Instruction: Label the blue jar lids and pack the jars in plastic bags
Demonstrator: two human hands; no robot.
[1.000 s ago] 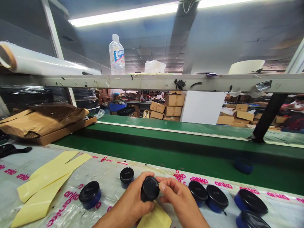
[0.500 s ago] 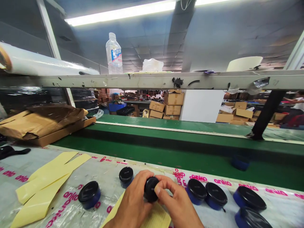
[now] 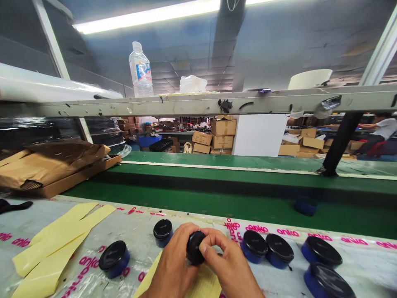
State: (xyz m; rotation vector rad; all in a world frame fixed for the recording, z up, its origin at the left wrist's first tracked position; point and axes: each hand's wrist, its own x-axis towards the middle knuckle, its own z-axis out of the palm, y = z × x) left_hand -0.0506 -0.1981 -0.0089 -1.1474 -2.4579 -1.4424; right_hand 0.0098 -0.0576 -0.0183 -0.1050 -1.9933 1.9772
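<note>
My left hand (image 3: 173,263) and my right hand (image 3: 228,265) together grip a small round jar with a black lid (image 3: 194,247), lid facing away, just above a yellow sheet (image 3: 204,285) on the plastic-covered bench (image 3: 56,215). A small black-lidded blue jar (image 3: 163,231) stands just left of the hands. A larger one (image 3: 114,258) sits further left. To the right stand several more blue jars with black lids (image 3: 266,248), (image 3: 322,252), (image 3: 328,283).
Yellow backing strips (image 3: 52,244) lie at the left. A green conveyor belt (image 3: 217,203) runs behind the bench, with one blue jar (image 3: 305,205) on it. A cardboard tray with brown paper (image 3: 49,165) is far left. A water bottle (image 3: 141,72) stands on the overhead rail (image 3: 198,105). A person sits far right.
The view has swung slightly right and down. My hands have closed tighter around the jar and turned it a little. The blue jar on the belt has drifted left.
</note>
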